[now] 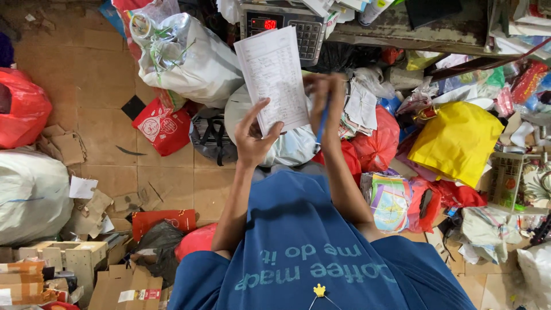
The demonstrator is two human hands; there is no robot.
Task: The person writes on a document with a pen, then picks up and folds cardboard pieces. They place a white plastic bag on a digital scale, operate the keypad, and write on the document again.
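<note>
A: Where's the white handwritten paper sheet (274, 77) held?

B: It's gripped at its lower edge by the left hand (254, 135), thumb up over the front, fingers curled behind. The sheet stands upright above that hand, tilted a bit, and overlaps the lower left of the grey electronic weighing scale with red digits (287, 26).

A: And the right hand (325, 95)?

B: Seen just right of the sheet, closed narrow round a blue pen (322, 123). The pen hangs down from the fist, below and to the right of the scale. Whether the sheet's right edge is touched by that hand can't be told.

A: What's noted around the scale?

B: Left of it, a big white sack with a clear plastic bag on top (183, 57). Below-left, a small red printed plastic bag (162, 127) on the tan tiled floor (92, 74). Below-right, a bright yellow plastic bag (456, 140), w/ red bags (376, 140) packed btwn it and the sheet. Far left of the scale, another red bag (23, 109) and a large white sack (31, 192) are seen, plus torn cardboard bits (66, 146) scattered on the tiles.

A: Nearest the camera?

B: A blue printed t-shirt (304, 252) is worn; both forearms are raised from it toward the scale.
</note>
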